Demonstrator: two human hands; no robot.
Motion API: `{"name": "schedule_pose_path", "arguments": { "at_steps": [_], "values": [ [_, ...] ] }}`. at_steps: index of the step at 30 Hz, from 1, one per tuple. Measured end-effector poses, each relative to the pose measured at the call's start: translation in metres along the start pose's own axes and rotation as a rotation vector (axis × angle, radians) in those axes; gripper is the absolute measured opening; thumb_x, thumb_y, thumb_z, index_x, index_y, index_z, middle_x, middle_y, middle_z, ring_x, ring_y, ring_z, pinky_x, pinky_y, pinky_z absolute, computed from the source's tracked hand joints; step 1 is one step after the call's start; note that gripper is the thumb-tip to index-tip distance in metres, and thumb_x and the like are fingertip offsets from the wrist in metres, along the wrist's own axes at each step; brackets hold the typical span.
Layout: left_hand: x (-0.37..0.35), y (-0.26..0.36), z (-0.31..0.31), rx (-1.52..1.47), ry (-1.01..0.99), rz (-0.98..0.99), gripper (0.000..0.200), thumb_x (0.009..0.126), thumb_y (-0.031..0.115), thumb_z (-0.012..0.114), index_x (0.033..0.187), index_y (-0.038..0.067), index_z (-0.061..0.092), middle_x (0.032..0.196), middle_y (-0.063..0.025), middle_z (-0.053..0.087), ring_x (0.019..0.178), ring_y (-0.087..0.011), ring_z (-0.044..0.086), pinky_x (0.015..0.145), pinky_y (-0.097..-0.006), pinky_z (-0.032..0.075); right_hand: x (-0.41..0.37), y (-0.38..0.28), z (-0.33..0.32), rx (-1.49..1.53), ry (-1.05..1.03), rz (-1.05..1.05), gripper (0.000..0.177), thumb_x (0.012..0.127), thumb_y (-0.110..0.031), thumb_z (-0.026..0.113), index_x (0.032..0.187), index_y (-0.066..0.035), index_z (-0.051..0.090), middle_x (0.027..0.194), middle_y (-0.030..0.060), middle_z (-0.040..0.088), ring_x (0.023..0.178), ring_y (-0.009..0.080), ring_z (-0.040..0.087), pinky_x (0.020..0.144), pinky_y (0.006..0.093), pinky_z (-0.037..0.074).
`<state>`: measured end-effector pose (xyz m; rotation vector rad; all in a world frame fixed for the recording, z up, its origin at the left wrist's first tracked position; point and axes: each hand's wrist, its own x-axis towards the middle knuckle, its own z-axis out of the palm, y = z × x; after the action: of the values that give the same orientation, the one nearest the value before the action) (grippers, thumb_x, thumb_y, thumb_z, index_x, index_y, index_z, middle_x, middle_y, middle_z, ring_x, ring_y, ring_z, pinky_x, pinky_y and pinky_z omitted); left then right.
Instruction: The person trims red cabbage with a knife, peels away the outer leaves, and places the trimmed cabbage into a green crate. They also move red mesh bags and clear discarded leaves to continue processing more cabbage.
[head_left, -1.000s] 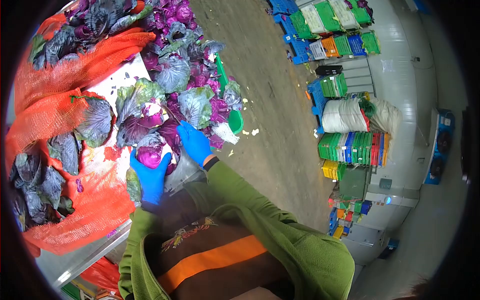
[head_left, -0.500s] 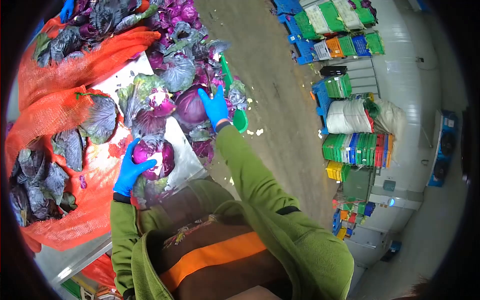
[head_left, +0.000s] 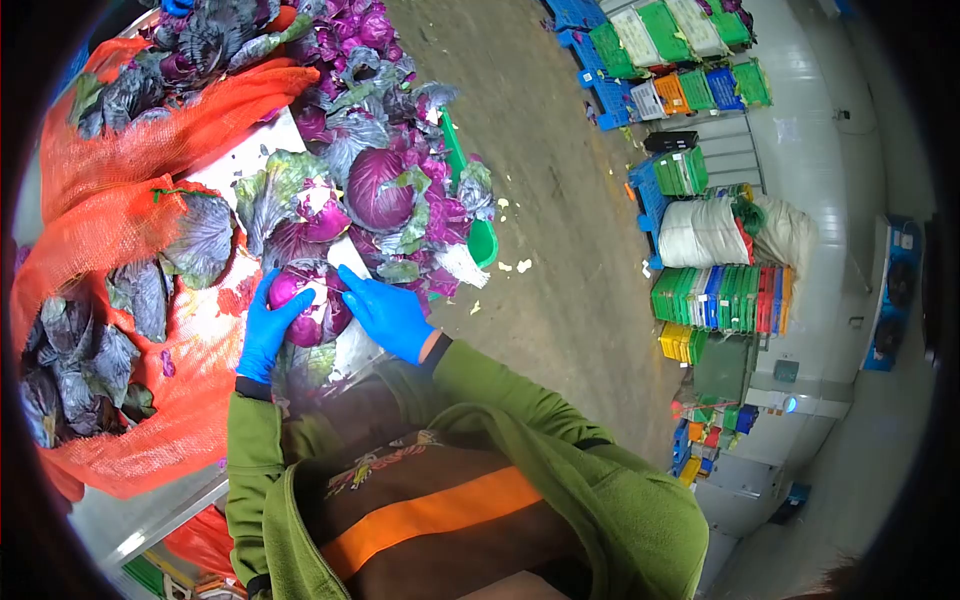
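Observation:
My left hand (head_left: 266,328), in a blue glove, is wrapped round the left side of a trimmed red cabbage (head_left: 300,322) with its pale stem end showing. My right hand (head_left: 388,316), also gloved in blue, has its fingers against the right side of this cabbage; its fingertips are partly hidden. Just beyond lies a second, larger cabbage (head_left: 380,190) among loose outer leaves. Another cabbage with a pale cut patch (head_left: 322,218) sits beside it, close to a wide green leaf (head_left: 266,200).
Red mesh sacks (head_left: 150,235) with dark leaves cover the left of the metal table (head_left: 140,515). Purple leaves are heaped along the right edge over a green crate (head_left: 482,243). Stacked crates (head_left: 715,298) line the wall. Another blue glove (head_left: 178,7) shows at top left.
My right hand has left the larger cabbage and come down to the one in my left hand. Leaves have shifted on the heap, and a pale-based leaf now lies at its right edge.

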<state>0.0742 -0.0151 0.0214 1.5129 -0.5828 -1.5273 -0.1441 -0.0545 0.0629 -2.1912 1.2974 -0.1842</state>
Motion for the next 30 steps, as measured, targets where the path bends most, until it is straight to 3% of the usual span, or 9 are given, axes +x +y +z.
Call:
{"name": "schedule_pose_path", "arguments": {
  "at_steps": [8,13,15,17,18,20,22,25,30],
  "values": [
    [0.003,-0.003,0.001,-0.036,-0.005,-0.015,0.084,0.076,0.024,0.084,0.143,0.001,0.040,0.133,-0.0152,0.053,0.116,-0.0225,0.056,0.101,-0.0339,0.046,0.006,-0.003,0.005,-0.162,0.118,-0.045,0.050,0.096,-0.033,0.054,0.141,-0.011,0.046,0.082,0.0114,0.062,0.073,0.0308,0.063,0.063,0.0443,0.049],
    [-0.007,-0.003,0.015,-0.144,0.056,0.010,0.077,0.074,0.023,0.086,0.135,0.001,0.044,0.125,-0.0161,0.055,0.109,-0.0217,0.058,0.096,-0.0346,0.049,0.004,0.005,-0.001,0.262,0.185,0.119,0.044,0.101,-0.035,0.047,0.134,-0.007,0.053,0.112,0.0169,0.066,0.097,0.0354,0.065,0.079,0.0438,0.052],
    [-0.026,-0.004,0.029,-0.149,0.246,0.028,0.074,0.074,0.027,0.086,0.126,-0.004,0.044,0.120,-0.0172,0.056,0.108,-0.0219,0.057,0.094,-0.0347,0.049,0.007,0.009,-0.010,0.314,0.015,0.310,0.045,0.102,-0.036,0.043,0.133,-0.005,0.055,0.128,0.0199,0.060,0.113,0.0358,0.060,0.092,0.0412,0.049],
    [-0.039,-0.007,0.024,0.310,0.302,-0.205,0.086,0.072,0.029,0.088,0.126,-0.012,0.036,0.124,-0.0205,0.051,0.111,-0.0259,0.055,0.094,-0.0366,0.048,0.002,0.010,-0.003,0.511,0.027,0.351,0.046,0.102,-0.035,0.044,0.134,-0.004,0.053,0.129,0.0205,0.059,0.117,0.0342,0.059,0.099,0.0391,0.045],
    [-0.042,-0.015,0.026,0.454,0.389,0.021,0.087,0.072,0.027,0.087,0.131,-0.011,0.036,0.126,-0.0207,0.050,0.113,-0.0267,0.054,0.096,-0.0372,0.047,0.000,0.009,-0.002,0.523,0.006,0.342,0.046,0.102,-0.035,0.044,0.134,-0.002,0.053,0.131,0.0205,0.058,0.119,0.0332,0.057,0.101,0.0386,0.044],
    [-0.047,-0.020,0.025,0.600,0.471,0.241,0.089,0.072,0.025,0.087,0.136,-0.010,0.035,0.129,-0.0208,0.049,0.115,-0.0275,0.054,0.098,-0.0378,0.046,0.001,0.006,0.009,0.497,0.038,0.290,0.046,0.102,-0.034,0.043,0.134,-0.002,0.053,0.130,0.0208,0.058,0.119,0.0334,0.058,0.101,0.0389,0.044],
    [-0.035,-0.006,0.020,0.120,-0.084,0.248,0.093,0.073,0.023,0.086,0.144,-0.005,0.032,0.133,-0.0198,0.045,0.120,-0.0283,0.051,0.102,-0.0384,0.043,0.008,0.007,0.017,0.461,0.130,0.174,0.044,0.103,-0.033,0.043,0.134,-0.003,0.053,0.127,0.0220,0.060,0.115,0.0350,0.059,0.098,0.0397,0.045],
    [-0.039,-0.005,0.031,0.121,0.018,0.167,0.094,0.077,0.026,0.082,0.151,0.003,0.028,0.139,-0.0197,0.046,0.126,-0.0270,0.048,0.108,-0.0380,0.038,0.007,0.004,0.007,0.360,0.223,0.119,0.042,0.102,-0.032,0.044,0.133,-0.004,0.053,0.122,0.0221,0.061,0.109,0.0368,0.061,0.091,0.0417,0.049],
    [-0.038,-0.013,0.060,0.309,0.298,0.190,0.090,0.082,0.036,0.078,0.148,-0.002,0.029,0.138,-0.0262,0.043,0.125,-0.0323,0.048,0.106,-0.0410,0.039,-0.021,-0.003,-0.003,0.087,0.113,0.058,0.049,0.100,-0.032,0.047,0.142,-0.008,0.043,0.094,0.0173,0.064,0.085,0.0346,0.064,0.072,0.0443,0.051]
  ]
}}
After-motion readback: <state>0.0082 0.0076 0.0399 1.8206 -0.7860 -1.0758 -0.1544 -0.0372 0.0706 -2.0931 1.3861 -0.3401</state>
